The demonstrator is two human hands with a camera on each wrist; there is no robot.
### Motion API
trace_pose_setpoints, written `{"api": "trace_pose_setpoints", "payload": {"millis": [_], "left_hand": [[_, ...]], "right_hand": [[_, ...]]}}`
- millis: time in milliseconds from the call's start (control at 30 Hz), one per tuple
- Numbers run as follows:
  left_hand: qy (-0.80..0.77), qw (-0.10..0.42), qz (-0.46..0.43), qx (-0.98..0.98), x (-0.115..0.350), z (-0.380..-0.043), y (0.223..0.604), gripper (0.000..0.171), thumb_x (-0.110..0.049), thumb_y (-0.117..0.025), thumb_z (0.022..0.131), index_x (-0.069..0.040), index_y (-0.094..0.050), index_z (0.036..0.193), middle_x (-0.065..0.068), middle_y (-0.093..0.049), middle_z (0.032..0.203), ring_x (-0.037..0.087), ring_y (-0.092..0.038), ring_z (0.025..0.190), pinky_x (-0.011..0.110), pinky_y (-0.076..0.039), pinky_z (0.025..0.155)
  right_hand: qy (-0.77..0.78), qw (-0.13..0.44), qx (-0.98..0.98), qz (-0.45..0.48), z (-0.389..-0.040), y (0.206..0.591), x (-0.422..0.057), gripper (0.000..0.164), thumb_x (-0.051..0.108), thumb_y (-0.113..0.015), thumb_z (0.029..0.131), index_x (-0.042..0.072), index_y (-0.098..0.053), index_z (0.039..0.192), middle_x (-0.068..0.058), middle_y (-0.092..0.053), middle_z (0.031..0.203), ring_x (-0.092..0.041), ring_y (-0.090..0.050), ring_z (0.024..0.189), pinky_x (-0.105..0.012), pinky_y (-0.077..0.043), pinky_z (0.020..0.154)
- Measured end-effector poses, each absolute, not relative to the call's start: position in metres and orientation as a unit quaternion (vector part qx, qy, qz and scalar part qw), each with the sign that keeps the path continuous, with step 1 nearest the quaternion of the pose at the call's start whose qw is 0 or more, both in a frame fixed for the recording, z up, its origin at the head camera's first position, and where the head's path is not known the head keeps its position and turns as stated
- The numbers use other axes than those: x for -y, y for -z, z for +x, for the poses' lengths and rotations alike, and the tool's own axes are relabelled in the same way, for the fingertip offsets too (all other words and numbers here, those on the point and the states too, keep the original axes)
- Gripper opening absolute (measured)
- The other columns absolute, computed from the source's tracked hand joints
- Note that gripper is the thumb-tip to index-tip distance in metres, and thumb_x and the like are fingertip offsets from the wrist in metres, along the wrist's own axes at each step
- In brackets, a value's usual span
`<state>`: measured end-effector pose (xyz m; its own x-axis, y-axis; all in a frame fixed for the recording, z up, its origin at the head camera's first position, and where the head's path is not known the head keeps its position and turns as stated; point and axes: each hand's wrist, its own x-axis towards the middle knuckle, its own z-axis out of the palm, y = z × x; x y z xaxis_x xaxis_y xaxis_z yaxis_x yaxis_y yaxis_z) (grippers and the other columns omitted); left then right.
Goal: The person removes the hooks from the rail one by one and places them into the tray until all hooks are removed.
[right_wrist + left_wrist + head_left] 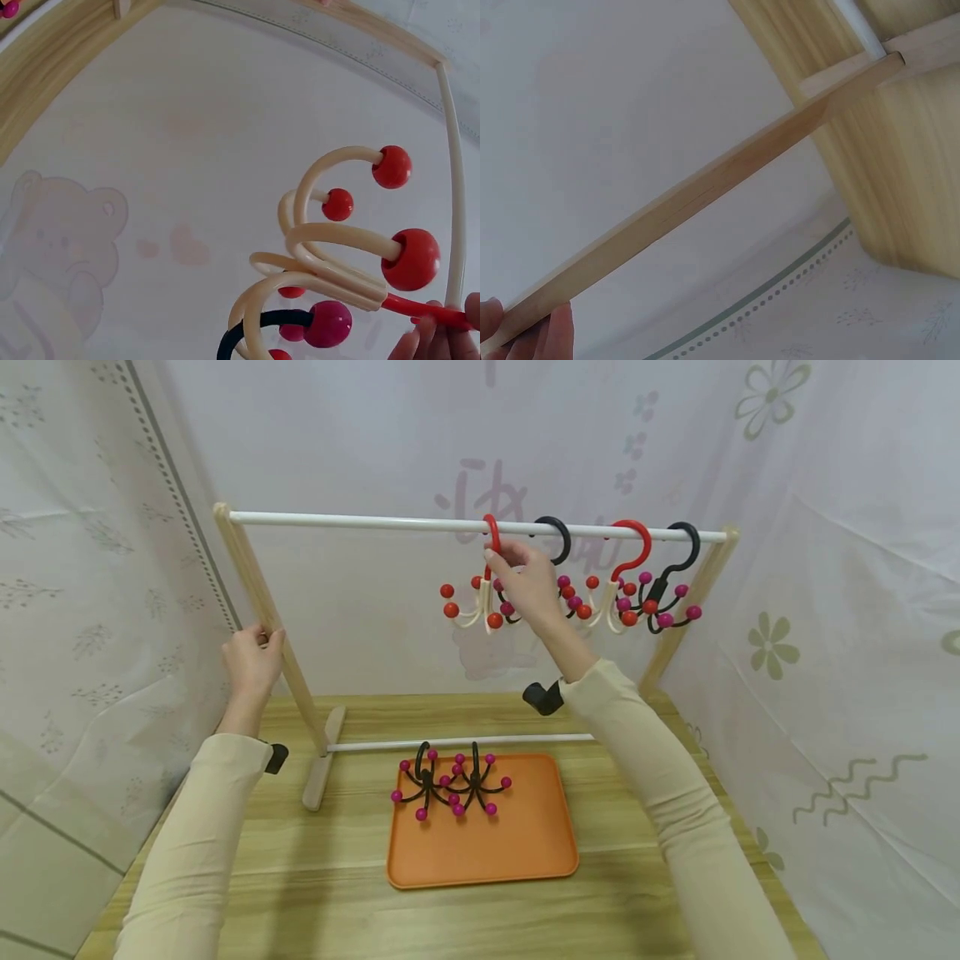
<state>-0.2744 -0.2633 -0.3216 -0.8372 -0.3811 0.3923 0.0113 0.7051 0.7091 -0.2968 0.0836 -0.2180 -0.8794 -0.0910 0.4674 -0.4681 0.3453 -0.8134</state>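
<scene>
My right hand (527, 581) pinches the red hook of a cream multi-arm hanger (484, 597) with red ball tips. That hook sits over the white top rod (360, 522) of a wooden rack; the right wrist view shows fingers (442, 343) at the hook beside the rod. To its right hang a black-hooked hanger (558, 539), another red-hooked cream hanger (611, 585) and a black hanger (660, 589) with magenta balls. At the left, my left hand (253, 660) grips the rack's wooden upright (667, 206) between thumb and fingers.
An orange tray (517, 852) lies on the wood-grain table (352, 893), with two black hangers (475, 781) with magenta balls at its back left. A white lower rod (375, 746) and the rack's foot (318, 777) stand behind it. Patterned curtains (825, 693) surround the table.
</scene>
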Motion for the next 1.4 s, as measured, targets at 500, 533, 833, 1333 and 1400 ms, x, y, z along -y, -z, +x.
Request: {"api": "trace_pose_setpoints", "payload": {"millis": [500, 533, 833, 1333, 1400], "left_hand": [[0.372, 0.270, 0.102, 0.882, 0.264, -0.275, 0.322, 0.032, -0.021, -0.043, 0.092, 0.008, -0.055, 0.090, 0.028, -0.057, 0.102, 0.037, -0.056, 0.092, 0.044, -0.044, 0.074], [0.372, 0.270, 0.103, 0.882, 0.264, -0.275, 0.322, 0.032, -0.021, -0.043, 0.092, 0.008, -0.055, 0.090, 0.028, -0.057, 0.102, 0.037, -0.055, 0.092, 0.044, -0.043, 0.075], [0.366, 0.271, 0.104, 0.884, 0.262, -0.273, 0.320, 0.031, -0.021, -0.043, 0.092, 0.007, -0.055, 0.089, 0.027, -0.058, 0.099, 0.037, -0.054, 0.091, 0.044, -0.041, 0.077], [0.362, 0.268, 0.106, 0.887, 0.261, -0.272, 0.319, 0.031, -0.021, -0.043, 0.092, 0.007, -0.055, 0.089, 0.027, -0.058, 0.101, 0.039, -0.053, 0.096, 0.045, -0.041, 0.080], [0.363, 0.266, 0.107, 0.887, 0.261, -0.272, 0.319, 0.031, -0.021, -0.043, 0.092, 0.007, -0.055, 0.089, 0.027, -0.058, 0.102, 0.039, -0.053, 0.096, 0.045, -0.041, 0.081]], "right_hand": [[-0.597, 0.191, 0.751, 0.206, -0.291, 0.207, -0.087, 0.027, 0.020, -0.060, 0.085, 0.001, -0.061, 0.104, -0.010, -0.062, 0.087, -0.022, -0.057, 0.081, -0.024, -0.044, 0.078], [-0.602, 0.192, 0.745, 0.213, -0.286, 0.204, -0.087, 0.027, 0.019, -0.059, 0.085, 0.000, -0.060, 0.104, -0.011, -0.062, 0.088, -0.024, -0.057, 0.082, -0.024, -0.044, 0.078], [-0.620, 0.195, 0.710, 0.270, -0.251, 0.187, -0.090, 0.023, 0.006, -0.056, 0.086, -0.010, -0.057, 0.102, -0.024, -0.059, 0.088, -0.034, -0.055, 0.081, -0.029, -0.045, 0.078], [-0.635, 0.159, 0.696, 0.295, -0.254, 0.220, -0.112, 0.020, 0.011, -0.060, 0.085, -0.003, -0.061, 0.099, -0.015, -0.063, 0.088, -0.033, -0.056, 0.079, -0.031, -0.045, 0.077], [-0.635, 0.150, 0.698, 0.295, -0.250, 0.225, -0.115, 0.021, 0.012, -0.059, 0.085, -0.003, -0.061, 0.100, -0.014, -0.063, 0.088, -0.035, -0.056, 0.080, -0.032, -0.045, 0.078]]}}
